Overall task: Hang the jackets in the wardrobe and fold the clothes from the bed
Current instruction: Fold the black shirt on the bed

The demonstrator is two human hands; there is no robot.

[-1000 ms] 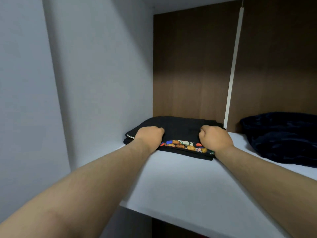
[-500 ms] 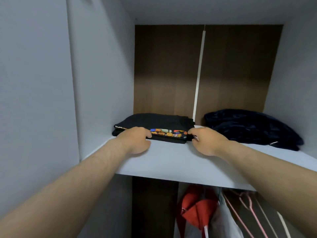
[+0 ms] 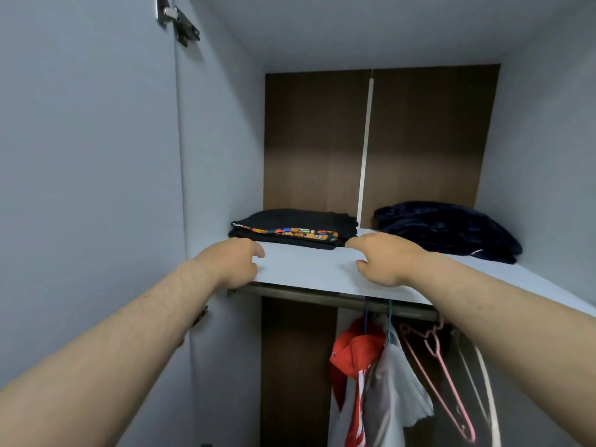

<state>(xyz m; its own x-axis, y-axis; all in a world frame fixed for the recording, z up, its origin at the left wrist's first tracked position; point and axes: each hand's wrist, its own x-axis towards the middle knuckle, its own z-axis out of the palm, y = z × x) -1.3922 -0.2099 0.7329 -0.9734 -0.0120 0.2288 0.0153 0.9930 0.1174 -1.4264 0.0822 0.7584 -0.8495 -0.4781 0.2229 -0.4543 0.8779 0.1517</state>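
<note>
On the wardrobe's top shelf point(image 3: 306, 269), toward the back left: a folded black stack of clothes point(image 3: 290, 221), with a colourful printed band along its front edge. Just in front of it, left hand point(image 3: 232, 262) near the stack's left corner and right hand point(image 3: 383, 259) near its right corner, fingers loosely curled, gripping nothing. Farther right on the same shelf, a rumpled dark navy garment point(image 3: 445, 230). Below, on the rail point(image 3: 322, 296): a red jacket point(image 3: 354, 350), a pale grey garment point(image 3: 396, 382), a bare pink hanger point(image 3: 442, 366).

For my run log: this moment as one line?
phase: clothes shelved | left hand: open, empty | right hand: open, empty | black folded stack: on shelf, left side
</note>
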